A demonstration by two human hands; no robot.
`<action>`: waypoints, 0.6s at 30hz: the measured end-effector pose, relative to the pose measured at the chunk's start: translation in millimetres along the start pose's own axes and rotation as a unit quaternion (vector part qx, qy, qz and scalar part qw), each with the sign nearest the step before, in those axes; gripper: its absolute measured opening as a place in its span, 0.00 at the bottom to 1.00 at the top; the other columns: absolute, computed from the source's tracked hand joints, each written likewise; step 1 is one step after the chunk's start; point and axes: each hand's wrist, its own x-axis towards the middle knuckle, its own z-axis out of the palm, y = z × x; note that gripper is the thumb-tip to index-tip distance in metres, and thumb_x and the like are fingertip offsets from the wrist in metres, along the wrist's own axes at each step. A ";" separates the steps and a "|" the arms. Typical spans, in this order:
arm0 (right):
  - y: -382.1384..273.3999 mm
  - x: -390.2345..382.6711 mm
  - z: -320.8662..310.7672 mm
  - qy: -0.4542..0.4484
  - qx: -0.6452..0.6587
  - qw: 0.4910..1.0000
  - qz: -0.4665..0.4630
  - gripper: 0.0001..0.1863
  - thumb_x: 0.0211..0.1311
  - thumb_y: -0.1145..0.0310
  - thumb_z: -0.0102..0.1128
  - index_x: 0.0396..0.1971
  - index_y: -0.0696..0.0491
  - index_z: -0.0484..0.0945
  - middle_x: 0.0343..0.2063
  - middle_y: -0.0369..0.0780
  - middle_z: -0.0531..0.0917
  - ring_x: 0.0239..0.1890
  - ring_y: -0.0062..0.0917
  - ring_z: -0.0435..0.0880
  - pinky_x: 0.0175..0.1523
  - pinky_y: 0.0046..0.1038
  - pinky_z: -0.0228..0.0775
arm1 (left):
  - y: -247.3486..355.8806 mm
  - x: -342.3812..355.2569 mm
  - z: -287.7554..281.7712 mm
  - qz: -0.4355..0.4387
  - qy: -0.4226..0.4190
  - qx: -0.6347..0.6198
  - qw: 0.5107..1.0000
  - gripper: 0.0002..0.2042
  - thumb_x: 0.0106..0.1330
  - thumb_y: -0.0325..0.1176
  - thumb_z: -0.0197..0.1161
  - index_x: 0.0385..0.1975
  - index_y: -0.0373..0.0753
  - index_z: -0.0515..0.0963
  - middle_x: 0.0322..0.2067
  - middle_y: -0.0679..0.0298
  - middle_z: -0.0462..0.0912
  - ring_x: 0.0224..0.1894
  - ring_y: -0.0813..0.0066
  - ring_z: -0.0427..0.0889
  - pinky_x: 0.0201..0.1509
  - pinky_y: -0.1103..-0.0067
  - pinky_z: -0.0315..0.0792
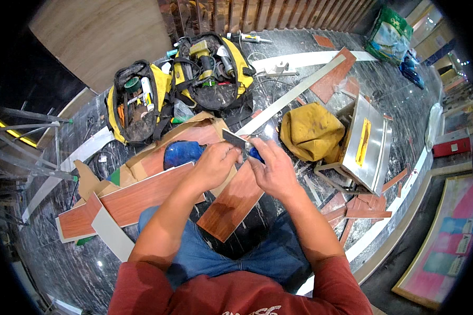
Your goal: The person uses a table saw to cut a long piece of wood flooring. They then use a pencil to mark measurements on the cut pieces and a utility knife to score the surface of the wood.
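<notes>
My right hand [272,170] is closed on a blue-handled tool [255,154] with a dark, flat metal blade [233,138]. My left hand [214,164] is closed just below the blade, its fingertips pinched on something I cannot make out. Beneath both hands lies a short wood-grain plank [228,207], between my jeans-clad legs. A longer plank [126,194] and cardboard [89,178] lie to the left, with a blue padded item [176,155] beside them.
Two yellow-black tool bags [163,92] [242,71] sit behind. Right are a mustard cloth bundle [307,131], a steel tile saw [369,157] and plank offcuts [368,214]. A ladder [37,126] stands left, a framed board [439,241] lower right, a green sack [389,39] back right.
</notes>
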 end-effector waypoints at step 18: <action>47.9 4.4 -15.1 0.107 0.026 0.977 0.183 0.19 0.64 0.68 0.61 0.52 0.60 0.76 0.44 0.54 0.82 0.47 0.48 0.83 0.52 0.37 0.74 | 28.4 -10.0 -14.4 -0.059 -0.047 -0.136 0.988 0.16 0.77 0.36 0.48 0.52 0.35 0.78 0.28 0.68 0.78 0.29 0.79 0.73 0.35 0.80 0.69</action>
